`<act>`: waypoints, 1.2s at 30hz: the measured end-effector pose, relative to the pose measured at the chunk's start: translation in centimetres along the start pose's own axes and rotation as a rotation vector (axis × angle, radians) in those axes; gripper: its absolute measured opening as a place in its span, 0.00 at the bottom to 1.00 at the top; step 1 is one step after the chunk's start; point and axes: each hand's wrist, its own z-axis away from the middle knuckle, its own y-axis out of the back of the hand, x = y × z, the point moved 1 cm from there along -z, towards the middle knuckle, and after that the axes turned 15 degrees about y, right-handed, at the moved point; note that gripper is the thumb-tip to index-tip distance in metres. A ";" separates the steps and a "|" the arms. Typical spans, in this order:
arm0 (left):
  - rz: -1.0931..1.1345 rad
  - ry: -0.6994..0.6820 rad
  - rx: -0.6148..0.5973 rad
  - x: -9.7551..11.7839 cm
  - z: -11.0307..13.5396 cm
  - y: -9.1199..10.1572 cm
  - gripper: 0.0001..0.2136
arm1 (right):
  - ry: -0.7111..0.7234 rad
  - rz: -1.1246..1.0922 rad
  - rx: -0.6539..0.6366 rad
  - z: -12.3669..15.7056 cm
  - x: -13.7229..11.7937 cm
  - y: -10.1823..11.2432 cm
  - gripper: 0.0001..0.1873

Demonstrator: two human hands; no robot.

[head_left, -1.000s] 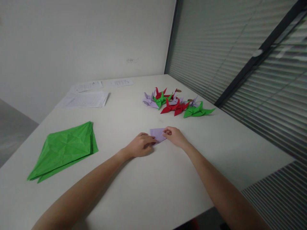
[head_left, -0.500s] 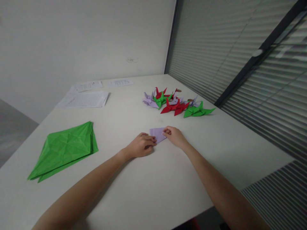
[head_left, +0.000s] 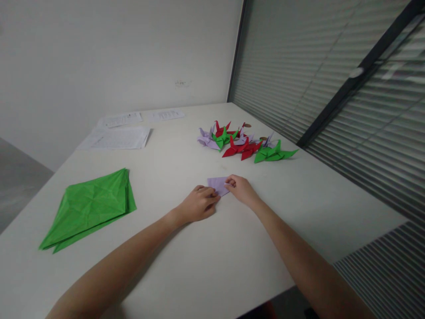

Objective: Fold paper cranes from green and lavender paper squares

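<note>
A small folded sheet of light purple origami paper (head_left: 218, 182) lies on the white table in front of me. The fingers of my left hand (head_left: 199, 203) are curled and press on its lower left part, covering that edge. At the paper's right end, my right hand (head_left: 241, 188) pinches the corner between thumb and fingers. Beyond my hands stands a group of folded paper cranes in red, green and purple, among them a green crane (head_left: 274, 153) and a red crane (head_left: 235, 147).
To the left lies a stack of creased green paper (head_left: 94, 199). Printed white sheets (head_left: 121, 138) are spread at the back left. A window with blinds (head_left: 332, 79) runs along the table's right side, and a wall (head_left: 133, 53) stands behind.
My left hand has slid slightly right and down along the paper's lower edge. My right hand keeps its pinch in almost the same place.
</note>
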 end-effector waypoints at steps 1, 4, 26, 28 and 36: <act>-0.002 -0.001 -0.001 0.0 0.0 0.0 0.15 | -0.008 -0.005 0.004 0.0 0.0 0.0 0.03; -0.004 -0.001 0.002 0.0 0.0 0.0 0.14 | -0.011 0.008 0.011 0.1 -0.1 0.1 0.03; -0.033 0.008 -0.018 0.2 0.0 0.2 0.19 | -0.022 0.092 -0.015 0.0 0.0 -0.3 0.01; -0.053 0.000 -0.023 0.2 -0.1 0.1 0.19 | 0.005 0.138 -0.041 0.0 -0.2 -0.2 0.01; -0.021 -0.006 -0.010 0.2 -0.1 0.0 0.18 | 0.040 0.275 -0.099 0.0 -0.5 -0.2 0.03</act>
